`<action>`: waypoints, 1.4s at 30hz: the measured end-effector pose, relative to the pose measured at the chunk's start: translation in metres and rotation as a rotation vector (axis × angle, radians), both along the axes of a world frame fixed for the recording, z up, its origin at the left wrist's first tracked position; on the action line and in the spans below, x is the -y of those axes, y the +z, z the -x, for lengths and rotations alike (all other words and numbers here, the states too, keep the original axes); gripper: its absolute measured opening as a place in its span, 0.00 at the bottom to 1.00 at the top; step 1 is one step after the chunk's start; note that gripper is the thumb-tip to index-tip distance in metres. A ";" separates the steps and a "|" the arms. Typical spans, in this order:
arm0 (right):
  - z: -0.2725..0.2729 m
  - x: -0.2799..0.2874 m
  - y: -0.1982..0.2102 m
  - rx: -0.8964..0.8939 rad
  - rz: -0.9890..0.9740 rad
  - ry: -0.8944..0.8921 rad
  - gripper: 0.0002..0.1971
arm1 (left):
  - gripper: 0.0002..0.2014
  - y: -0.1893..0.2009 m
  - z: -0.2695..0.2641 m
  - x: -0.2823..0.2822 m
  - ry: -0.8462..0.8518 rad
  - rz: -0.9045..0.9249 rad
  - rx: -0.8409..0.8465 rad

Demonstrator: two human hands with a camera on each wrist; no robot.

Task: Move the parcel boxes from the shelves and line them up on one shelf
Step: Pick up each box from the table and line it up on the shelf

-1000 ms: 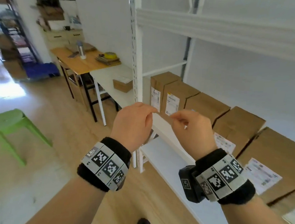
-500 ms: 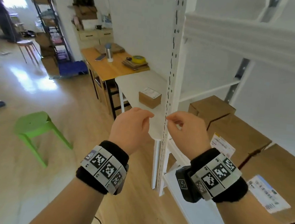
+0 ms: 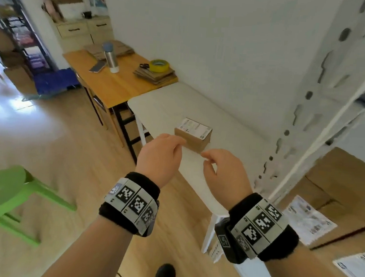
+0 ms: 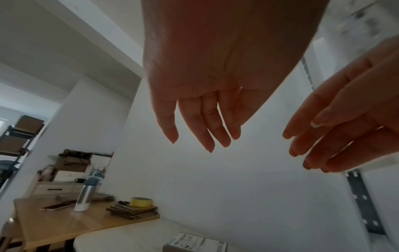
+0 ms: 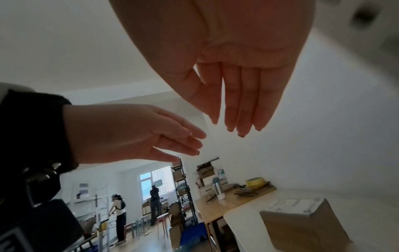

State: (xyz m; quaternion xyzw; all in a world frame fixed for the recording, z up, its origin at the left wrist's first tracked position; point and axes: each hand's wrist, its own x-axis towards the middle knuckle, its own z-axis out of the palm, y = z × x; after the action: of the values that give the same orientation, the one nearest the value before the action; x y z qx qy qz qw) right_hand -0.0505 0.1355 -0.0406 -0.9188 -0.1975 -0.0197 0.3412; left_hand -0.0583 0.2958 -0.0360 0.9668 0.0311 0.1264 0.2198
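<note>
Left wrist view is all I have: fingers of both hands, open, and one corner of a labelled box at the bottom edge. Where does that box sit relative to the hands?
Observer: The small box stands alone on the white table, just beyond the left hand and right hand, untouched.
Operator: Where are the other parcels?
Observer: To the right, the larger boxes sit on the shelf behind the white upright.
Operator: Anything on the floor to the left?
Observer: A green stool stands on the floor, left of the left arm.
</note>
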 end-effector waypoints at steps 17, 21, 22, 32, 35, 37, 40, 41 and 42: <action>-0.244 -0.090 -0.107 -0.444 0.205 -0.419 0.27 | 0.25 -0.105 -0.206 -0.094 -0.157 0.123 -0.551; -0.264 -0.093 -0.124 -0.504 0.261 -0.375 0.32 | 0.30 -0.124 -0.212 -0.090 -0.183 0.153 -0.592; -0.263 -0.094 -0.126 -0.498 0.270 -0.370 0.32 | 0.31 -0.127 -0.213 -0.089 -0.182 0.181 -0.601; -0.200 -0.102 -0.143 -0.633 0.017 -0.507 0.24 | 0.36 -0.129 -0.191 -0.075 -0.104 0.443 -0.602; -0.169 -0.104 -0.137 -0.613 -0.035 -0.498 0.23 | 0.35 -0.125 -0.170 -0.071 -0.101 0.496 -0.562; -0.148 -0.102 -0.129 -0.570 -0.100 -0.458 0.25 | 0.34 -0.121 -0.153 -0.068 -0.082 0.531 -0.520; -0.114 -0.090 -0.112 -0.510 -0.188 -0.397 0.29 | 0.32 -0.107 -0.120 -0.057 -0.046 0.569 -0.457; -0.103 -0.085 -0.106 -0.481 -0.199 -0.378 0.29 | 0.31 -0.100 -0.109 -0.052 -0.040 0.567 -0.433; -0.091 -0.080 -0.102 -0.454 -0.203 -0.367 0.29 | 0.31 -0.094 -0.097 -0.046 -0.034 0.561 -0.413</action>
State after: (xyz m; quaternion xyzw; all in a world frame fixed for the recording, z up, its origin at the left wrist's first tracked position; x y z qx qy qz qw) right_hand 0.0410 0.2153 -0.1425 -0.8813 0.0560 0.1053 0.4573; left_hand 0.0388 0.3420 -0.1300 0.8744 0.0922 -0.0892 0.4680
